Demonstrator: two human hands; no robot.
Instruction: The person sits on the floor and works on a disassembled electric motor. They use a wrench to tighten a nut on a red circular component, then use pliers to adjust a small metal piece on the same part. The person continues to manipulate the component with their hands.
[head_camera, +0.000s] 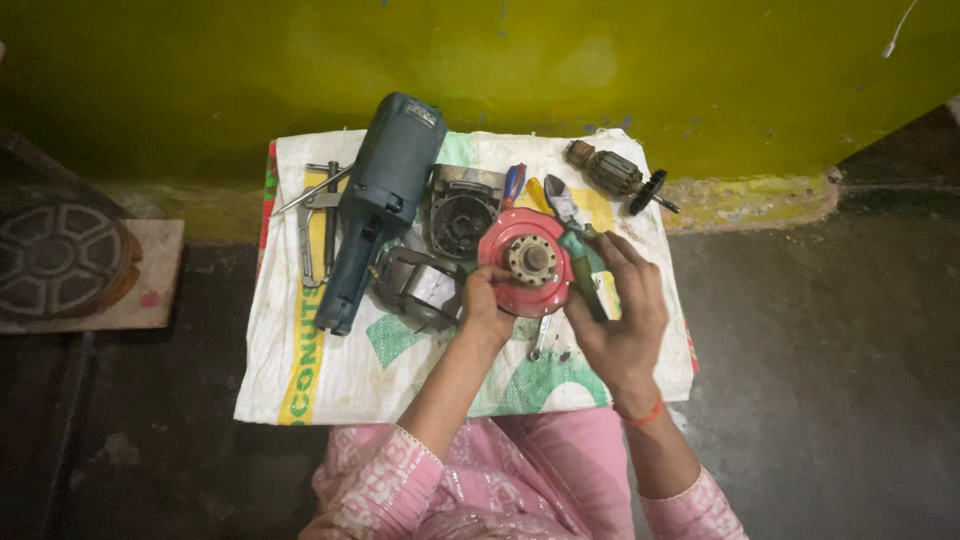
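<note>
The person's left hand (487, 305) grips the lower left rim of a red round cover (524, 262) with a metal hub at its middle, fingers curled closed on the edge, while the right hand (622, 312) is closed around the green handles of a pair of pliers (578, 243) whose jaws point up past the cover's right side. The likeliest slip, as it looks from here, is the pliers skidding off the cover's rim or hub – the grip on the cover is only at one edge, so a sideways push from the tool could twist it out of the left hand and drop it onto the small parts beneath. The pliers' jaws also sit near the left fingers, and a sudden release could pinch or nick them. A silvery wrench (541, 340) lies just under the cover, partly hidden, and could be knocked off the white woven sack (330, 370) that serves as a work mat on the floor. The cover sits between the two hands, touching the left and just beside the right, raised a little above the sack. To its left lie a dark motor housing (462, 212), a grey casing (412, 285) and a blue-grey power tool body (380, 200); a copper-wound rotor (615, 175) rests well apart at the sack's upper right corner.
</note>
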